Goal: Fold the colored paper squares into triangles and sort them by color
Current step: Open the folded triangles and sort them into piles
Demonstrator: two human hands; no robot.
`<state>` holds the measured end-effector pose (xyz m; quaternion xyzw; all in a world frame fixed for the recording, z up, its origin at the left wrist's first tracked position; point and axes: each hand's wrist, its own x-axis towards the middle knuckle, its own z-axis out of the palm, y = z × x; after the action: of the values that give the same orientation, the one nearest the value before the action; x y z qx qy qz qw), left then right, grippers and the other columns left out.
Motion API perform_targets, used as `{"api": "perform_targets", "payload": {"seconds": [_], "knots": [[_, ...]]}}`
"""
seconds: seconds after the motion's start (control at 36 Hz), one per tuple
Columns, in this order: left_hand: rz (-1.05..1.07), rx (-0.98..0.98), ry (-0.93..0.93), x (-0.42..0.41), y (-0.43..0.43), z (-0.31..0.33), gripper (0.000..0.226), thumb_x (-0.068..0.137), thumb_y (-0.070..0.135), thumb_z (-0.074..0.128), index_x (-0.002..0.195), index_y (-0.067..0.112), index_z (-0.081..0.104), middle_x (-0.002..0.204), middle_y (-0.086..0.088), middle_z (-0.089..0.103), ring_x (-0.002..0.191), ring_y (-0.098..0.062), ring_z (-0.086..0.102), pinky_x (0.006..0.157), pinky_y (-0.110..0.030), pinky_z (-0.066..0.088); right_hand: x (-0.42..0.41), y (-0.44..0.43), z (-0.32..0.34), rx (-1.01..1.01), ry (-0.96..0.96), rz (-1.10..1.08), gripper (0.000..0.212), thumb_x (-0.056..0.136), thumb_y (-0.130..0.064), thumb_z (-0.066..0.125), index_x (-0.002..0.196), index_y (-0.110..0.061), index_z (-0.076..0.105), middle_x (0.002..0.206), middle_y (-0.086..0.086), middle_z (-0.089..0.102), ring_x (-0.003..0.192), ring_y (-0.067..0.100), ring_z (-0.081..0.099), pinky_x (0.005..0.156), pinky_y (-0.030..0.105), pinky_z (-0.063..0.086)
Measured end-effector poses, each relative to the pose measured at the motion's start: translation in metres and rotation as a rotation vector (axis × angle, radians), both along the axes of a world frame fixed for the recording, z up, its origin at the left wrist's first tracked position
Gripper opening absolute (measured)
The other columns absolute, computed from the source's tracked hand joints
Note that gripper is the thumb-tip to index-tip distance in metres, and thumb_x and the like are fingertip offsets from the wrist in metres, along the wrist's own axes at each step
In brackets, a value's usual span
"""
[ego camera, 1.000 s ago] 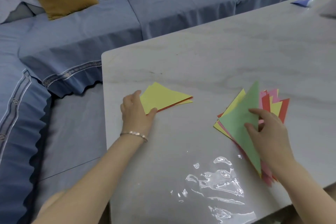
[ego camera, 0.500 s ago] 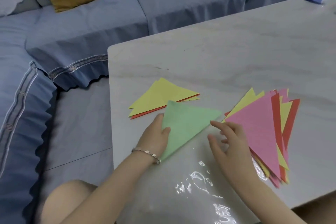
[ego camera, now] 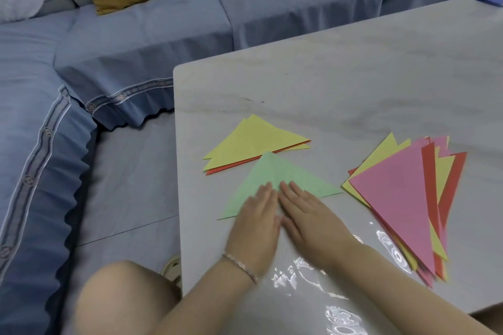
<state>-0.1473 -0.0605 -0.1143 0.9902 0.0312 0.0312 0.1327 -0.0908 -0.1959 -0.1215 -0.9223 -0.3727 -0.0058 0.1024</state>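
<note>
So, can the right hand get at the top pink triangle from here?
Probably yes. The right hand presses flat on the green triangle, and the pink triangle lies uncovered atop the pile beside it, with only bare table between.

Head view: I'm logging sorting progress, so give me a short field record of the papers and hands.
green triangle: flat on the table, tip at the near edge of the yellow pile
left hand: flat, fingers straight, pressing the green triangle
right hand: flat beside the left, pressing the same paper
yellow pile: yellow triangles on top, a red edge showing beneath
mixed stack: to the right, pink on top, yellow and red under it
</note>
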Motion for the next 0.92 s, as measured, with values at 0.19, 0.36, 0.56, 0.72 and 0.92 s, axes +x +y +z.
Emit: {"api": "perform_targets", "payload": {"seconds": [0.19,0.36,0.56,0.72,0.92], "knots": [[0.04,0.089,0.252,-0.018,0.001,-0.01,0.058,0.098,0.047,0.004,0.129,0.013,0.04,0.133,-0.001,0.055,0.122,-0.017,0.052,0.099,-0.03,0.028,-0.002,-0.002,-0.004,-0.114,0.04,0.026,0.066,0.1,-0.035,0.003,0.127,-0.005,0.055,0.135,0.009,0.052,0.124,0.021,0.05,0.108,0.027,0.013],[0.058,0.119,0.267,-0.028,0.012,-0.01,0.065,0.097,0.05,0.004,0.135,0.012,0.04,0.142,-0.001,0.043,0.134,-0.019,0.034,0.105,-0.028,0.021,-0.002,-0.013,-0.002,-0.149,0.073,-0.048,0.065,0.099,-0.038,0.006,0.13,-0.005,0.052,0.138,0.009,0.048,0.127,0.019,0.046,0.109,0.026,0.011],[0.061,0.041,0.232,-0.049,0.036,-0.015,0.086,0.069,0.073,-0.027,0.138,0.022,-0.019,0.145,0.011,-0.027,0.136,-0.012,-0.026,0.105,-0.013,-0.021,0.006,-0.034,-0.003,-0.154,0.069,-0.133,0.064,0.1,-0.039,0.01,0.13,0.0,0.051,0.138,0.011,0.047,0.129,0.02,0.038,0.109,0.026,0.01],[0.108,-0.027,0.271,-0.054,0.043,-0.007,0.096,0.055,0.074,-0.037,0.134,0.019,-0.025,0.142,0.013,-0.031,0.129,0.0,-0.032,0.102,-0.012,-0.024,0.012,-0.05,0.001,-0.157,0.133,-0.164,0.078,0.092,-0.051,-0.006,0.142,0.0,0.025,0.149,0.007,0.012,0.137,0.017,0.012,0.111,0.021,0.0],[0.233,0.027,0.038,-0.038,0.034,0.013,0.047,0.085,0.047,0.045,0.108,0.012,0.065,0.12,-0.004,0.063,0.103,-0.025,0.062,0.083,-0.036,0.05,0.009,-0.057,0.004,-0.149,0.191,-0.155,0.109,0.057,-0.061,-0.046,0.147,-0.012,-0.009,0.144,-0.004,-0.024,0.132,0.0,-0.017,0.103,0.015,-0.02]]}}
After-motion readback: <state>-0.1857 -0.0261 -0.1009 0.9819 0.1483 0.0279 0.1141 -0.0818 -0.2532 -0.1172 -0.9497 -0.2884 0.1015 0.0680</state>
